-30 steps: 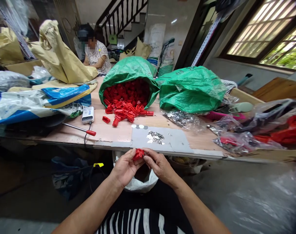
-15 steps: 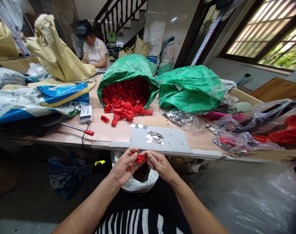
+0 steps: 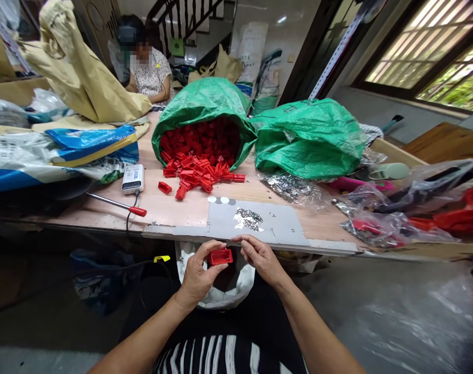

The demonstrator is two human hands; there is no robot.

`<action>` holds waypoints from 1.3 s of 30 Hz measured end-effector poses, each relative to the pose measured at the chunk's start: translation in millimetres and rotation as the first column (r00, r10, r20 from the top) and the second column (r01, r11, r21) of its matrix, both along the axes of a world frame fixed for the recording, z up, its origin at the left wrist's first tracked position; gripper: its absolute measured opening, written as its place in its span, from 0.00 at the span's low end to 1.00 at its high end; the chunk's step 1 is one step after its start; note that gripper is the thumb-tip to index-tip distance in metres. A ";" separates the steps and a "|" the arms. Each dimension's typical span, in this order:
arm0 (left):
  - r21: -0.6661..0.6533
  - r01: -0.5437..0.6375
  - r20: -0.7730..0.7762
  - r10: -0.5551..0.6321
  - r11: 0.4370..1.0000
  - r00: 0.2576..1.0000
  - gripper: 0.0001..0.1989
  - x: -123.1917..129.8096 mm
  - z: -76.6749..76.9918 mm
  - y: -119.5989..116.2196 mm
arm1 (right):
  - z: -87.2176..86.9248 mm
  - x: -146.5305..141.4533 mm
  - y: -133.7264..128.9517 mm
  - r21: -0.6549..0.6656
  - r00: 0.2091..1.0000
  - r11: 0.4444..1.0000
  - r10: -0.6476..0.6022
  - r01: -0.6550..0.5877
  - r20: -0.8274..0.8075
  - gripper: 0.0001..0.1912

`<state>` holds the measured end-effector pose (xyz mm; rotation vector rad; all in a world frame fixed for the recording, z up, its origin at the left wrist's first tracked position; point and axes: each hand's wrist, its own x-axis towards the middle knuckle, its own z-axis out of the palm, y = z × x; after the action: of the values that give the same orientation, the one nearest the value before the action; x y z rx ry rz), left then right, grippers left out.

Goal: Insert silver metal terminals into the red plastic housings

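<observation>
1. Lower centre: the left hand [image 3: 197, 275] clamps a hollow red plastic piece [image 3: 220, 257]; beside it, the right hand's [image 3: 263, 261] grip is unclear.
2. Centre: small silver metal pieces [image 3: 247, 219] lie before an open green bag [image 3: 205, 96].

From my remote seat, I see the tabletop [image 3: 174, 214] ahead. An open sack [image 3: 205, 96] lies mid-table, small parts [image 3: 197, 174] in it and before its mouth; the second sack [image 3: 306, 137] is on its right. Nearer me, a mat [image 3: 285, 221] lies at the front edge, metal bits [image 3: 248, 219] on it. Left of the mat is a handled tool [image 3: 117, 204] — a power bank [image 3: 133, 179] sits just behind. An open bag [image 3: 244, 283] stands below the front edge. Behind the tabletop, left of centre, I see a person [image 3: 150, 78].
</observation>
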<state>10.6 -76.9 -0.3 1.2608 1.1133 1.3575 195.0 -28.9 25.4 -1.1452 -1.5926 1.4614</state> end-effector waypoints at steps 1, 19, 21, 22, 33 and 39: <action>0.000 -0.006 0.012 0.006 1.000 1.000 0.21 -0.3 0.5 -0.1 | -0.7 -0.1 0.7 -0.001 1.000 1.000 -0.003 0.003 0.007 0.23; -0.070 0.128 0.157 -0.116 0.989 0.981 0.23 -6.7 -12.1 3.3 | -0.6 -7.8 11.0 -0.020 1.000 1.000 0.010 -0.009 0.015 0.22; -0.076 0.132 0.115 -0.122 0.988 0.986 0.21 -7.5 -16.3 2.7 | 2.5 -10.7 14.6 -0.007 1.000 1.000 0.022 -0.021 0.023 0.22; -0.083 0.129 0.116 -0.119 0.988 0.986 0.20 -7.8 -18.3 2.4 | 4.0 -12.4 17.3 -0.001 0.999 1.000 0.031 -0.031 0.033 0.22; -0.215 0.192 0.219 -0.144 0.958 0.965 0.16 -2.3 -43.1 -12.1 | 17.9 -54.1 101.7 0.393 0.900 0.908 -0.045 -0.143 0.433 0.18; -0.207 0.223 0.318 -0.150 0.953 0.936 0.18 5.6 -57.0 -19.3 | 19.4 -86.7 163.0 0.413 0.778 0.886 -0.103 -0.211 0.620 0.27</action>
<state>16.2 -96.2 -57.2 0.9238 0.8891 1.1823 108.4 134.2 44.8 -1.3707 -2.2916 0.6489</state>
